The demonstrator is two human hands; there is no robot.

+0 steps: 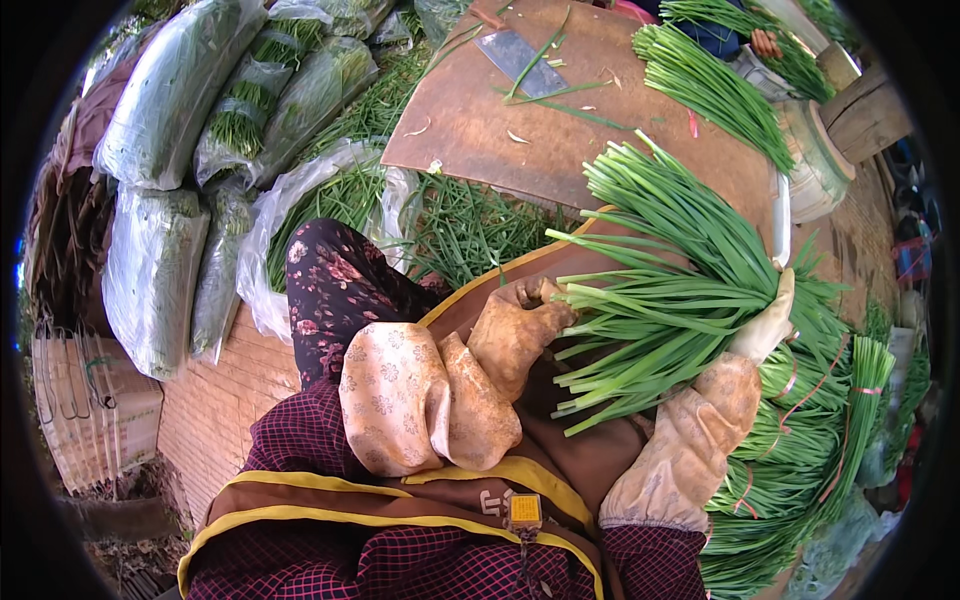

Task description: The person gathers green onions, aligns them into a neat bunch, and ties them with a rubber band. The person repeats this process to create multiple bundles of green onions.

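A loose, fanned bunch of long green leaves, likely garlic chives [675, 255], lies across my lap with its pale cut ends pointing left. My right hand [765, 319], in a pale glove, grips the bunch along its right side. My left hand [525, 322], in a stained brown glove, is curled beside the stem ends. Its thumb and fingertips come close together there, and whether a stalk is between them is unclear. Patterned sleeve covers reach up both forearms, and a brown apron [300, 495] with yellow trim covers my lap.
A wooden board [480, 142] ahead carries a cleaver [521, 64] and another chive bunch [712, 90]. Banded bunches [795, 435] are stacked at right. Plastic-wrapped bundles [172, 90] and an open plastic bag [259, 277] stand left. Another person's hand [765, 43] shows beyond the board.
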